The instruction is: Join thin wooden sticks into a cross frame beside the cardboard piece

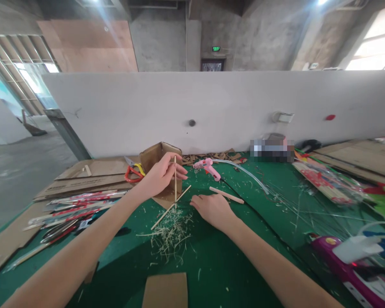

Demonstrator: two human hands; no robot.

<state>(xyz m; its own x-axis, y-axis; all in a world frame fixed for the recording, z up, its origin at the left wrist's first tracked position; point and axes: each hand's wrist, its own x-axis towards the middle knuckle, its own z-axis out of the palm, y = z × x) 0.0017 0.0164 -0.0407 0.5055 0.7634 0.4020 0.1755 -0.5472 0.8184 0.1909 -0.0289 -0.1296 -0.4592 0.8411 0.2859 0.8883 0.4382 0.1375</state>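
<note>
My left hand (164, 174) is raised over the green table, pinching a thin wooden stick (175, 190) that stands nearly upright, its other fingers held out. Behind the stick's lower part, a second thin stick (160, 219) slants across the table. Pale wood shavings (171, 235) lie heaped just below both. Palm down on the table, my right hand (214, 210) rests to the right of the sticks, fingers loosely bent and nothing visible in them. A short wooden rod (226, 195) lies just beyond its knuckles. Farther back is a pink glue gun (208, 167).
An open cardboard box (158, 150) stands behind my left hand, beside orange-handled scissors (133, 173). Wrapped packets (80, 205) lie left. The glue gun's black cord (269, 229) runs toward a purple power strip (343, 265). A cardboard piece (165, 291) lies in front.
</note>
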